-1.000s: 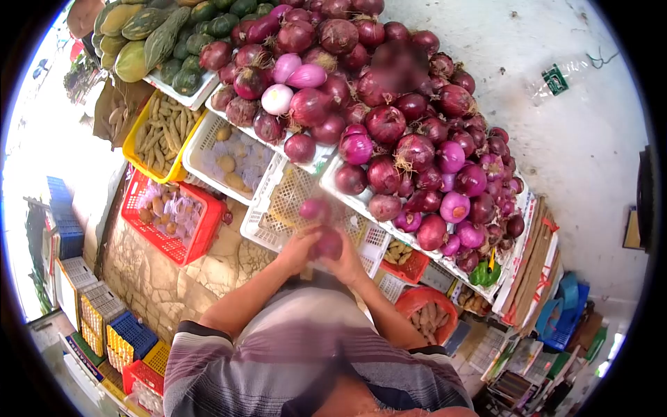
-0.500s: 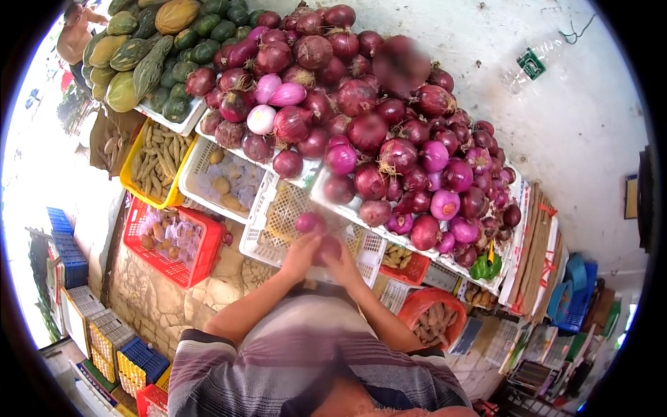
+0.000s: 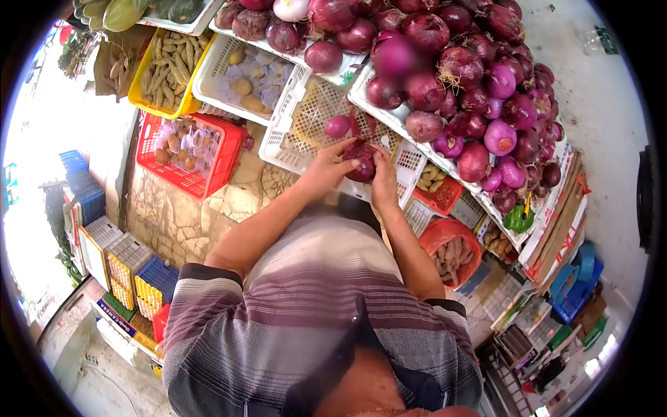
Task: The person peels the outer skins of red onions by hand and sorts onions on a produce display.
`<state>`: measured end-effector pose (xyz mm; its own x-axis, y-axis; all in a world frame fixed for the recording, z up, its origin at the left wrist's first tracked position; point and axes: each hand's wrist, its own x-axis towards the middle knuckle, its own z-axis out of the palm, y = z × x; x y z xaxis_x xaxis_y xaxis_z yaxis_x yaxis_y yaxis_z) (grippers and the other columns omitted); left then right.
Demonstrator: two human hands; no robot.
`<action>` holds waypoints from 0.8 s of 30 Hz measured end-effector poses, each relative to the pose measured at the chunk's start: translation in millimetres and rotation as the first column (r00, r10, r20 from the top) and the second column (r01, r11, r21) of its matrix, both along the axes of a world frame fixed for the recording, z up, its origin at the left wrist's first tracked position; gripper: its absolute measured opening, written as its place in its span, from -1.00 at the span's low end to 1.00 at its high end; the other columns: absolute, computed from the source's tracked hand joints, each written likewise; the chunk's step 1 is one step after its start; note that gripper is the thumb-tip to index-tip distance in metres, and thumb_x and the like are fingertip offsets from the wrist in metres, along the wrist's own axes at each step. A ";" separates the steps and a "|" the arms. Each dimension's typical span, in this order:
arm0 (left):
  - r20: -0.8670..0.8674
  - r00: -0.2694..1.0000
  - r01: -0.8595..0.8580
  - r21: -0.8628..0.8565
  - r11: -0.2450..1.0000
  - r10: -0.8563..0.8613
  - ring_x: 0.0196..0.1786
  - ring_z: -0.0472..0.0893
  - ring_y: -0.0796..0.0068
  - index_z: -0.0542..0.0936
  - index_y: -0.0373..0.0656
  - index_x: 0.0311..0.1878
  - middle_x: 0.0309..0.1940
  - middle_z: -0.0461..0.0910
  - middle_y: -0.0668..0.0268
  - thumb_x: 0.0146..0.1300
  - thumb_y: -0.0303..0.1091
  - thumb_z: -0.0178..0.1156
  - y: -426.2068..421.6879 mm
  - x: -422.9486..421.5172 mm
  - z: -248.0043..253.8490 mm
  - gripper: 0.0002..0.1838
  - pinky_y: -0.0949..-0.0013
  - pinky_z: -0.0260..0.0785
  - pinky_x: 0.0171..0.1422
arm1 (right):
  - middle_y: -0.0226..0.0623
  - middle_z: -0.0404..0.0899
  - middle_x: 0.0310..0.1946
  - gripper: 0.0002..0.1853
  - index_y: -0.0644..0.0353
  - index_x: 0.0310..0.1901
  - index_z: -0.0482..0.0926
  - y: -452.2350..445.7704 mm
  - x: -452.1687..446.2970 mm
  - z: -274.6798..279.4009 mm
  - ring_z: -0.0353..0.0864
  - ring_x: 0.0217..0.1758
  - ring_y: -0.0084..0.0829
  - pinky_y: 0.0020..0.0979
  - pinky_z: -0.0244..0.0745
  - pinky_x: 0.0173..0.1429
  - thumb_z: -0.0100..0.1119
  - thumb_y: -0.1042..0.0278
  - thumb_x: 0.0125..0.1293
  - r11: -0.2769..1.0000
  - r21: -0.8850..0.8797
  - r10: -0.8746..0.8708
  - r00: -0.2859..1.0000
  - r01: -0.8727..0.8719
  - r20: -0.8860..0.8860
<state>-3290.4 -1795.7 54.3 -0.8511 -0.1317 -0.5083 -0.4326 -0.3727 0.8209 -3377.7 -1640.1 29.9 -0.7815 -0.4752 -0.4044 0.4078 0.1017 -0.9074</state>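
A dark red onion (image 3: 360,164) is held between my two hands above the front edge of a white plastic basket (image 3: 281,151). My left hand (image 3: 329,167) grips its left side, thumb across the front. On its right side, the fingers of my right hand (image 3: 382,179) press against it. Loose reddish skin sticks up just beyond the onion. A smaller purple onion (image 3: 338,126) lies in the basket, just past my left fingers. Beyond the basket, a large heap of red onions (image 3: 475,97) rests on white trays.
Left of the basket are a white crate of potatoes (image 3: 243,87), a yellow crate (image 3: 135,103) of long tubers and a red crate (image 3: 233,163). At the right stand a red bucket (image 3: 451,229) of sweet potatoes and stacked cardboard (image 3: 552,219). A green pepper (image 3: 519,219) lies by the heap.
The view has tilted down, so the heap sits higher in the picture. Both hands still hold the onion, and loose skin now shows beyond it.
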 end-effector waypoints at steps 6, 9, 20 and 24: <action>0.054 0.968 -0.250 0.185 0.950 0.244 -0.48 0.44 0.72 0.53 -0.14 0.32 -0.40 0.57 0.48 0.51 -0.21 0.18 9.3 3.8 -28.5 -0.59 0.58 0.29 -0.44 | -0.15 0.67 0.01 -0.59 0.30 0.12 0.64 7.3 0.0 -2.7 0.61 0.09 -0.39 -0.35 0.46 0.20 -0.10 0.15 0.61 0.947 0.321 0.045 0.979 0.021 -0.198; 0.081 0.967 -0.252 0.164 0.954 0.241 -0.49 0.43 0.77 0.58 -0.10 0.25 -0.39 0.58 0.54 0.54 -0.22 0.14 7.9 6.7 -35.0 -0.68 0.62 0.28 -0.45 | -0.17 0.69 -0.03 -0.63 0.32 0.12 0.65 16.9 -6.6 -11.6 0.64 -0.02 -0.43 -0.37 0.50 0.11 0.03 0.20 0.57 0.939 0.343 0.111 0.972 -0.034 -0.205; -0.069 0.996 -0.090 -0.481 0.872 0.064 -0.39 0.66 0.05 0.69 -0.34 -0.21 -0.47 0.64 -0.08 0.50 -0.03 0.15 7.8 -3.8 -26.8 -0.53 0.09 0.46 -0.23 | -0.38 0.70 -0.22 -0.66 0.36 0.11 0.65 6.0 -2.6 7.3 0.62 -0.16 -0.59 -0.50 0.54 -0.01 0.27 0.34 0.40 0.933 0.296 0.256 0.955 -0.203 -0.151; -0.084 0.996 -0.071 -0.537 0.840 0.030 -0.37 0.65 -0.11 0.67 -0.38 -0.30 -0.48 0.61 -0.15 0.50 0.05 0.14 3.5 -9.3 -36.1 -0.44 0.04 0.45 -0.23 | -0.30 0.70 -0.25 -0.70 0.37 -0.02 0.68 -0.2 -13.8 17.9 0.61 -0.27 -0.57 -0.49 0.52 -0.17 0.32 0.31 0.35 0.928 0.273 0.290 0.952 -0.255 -0.098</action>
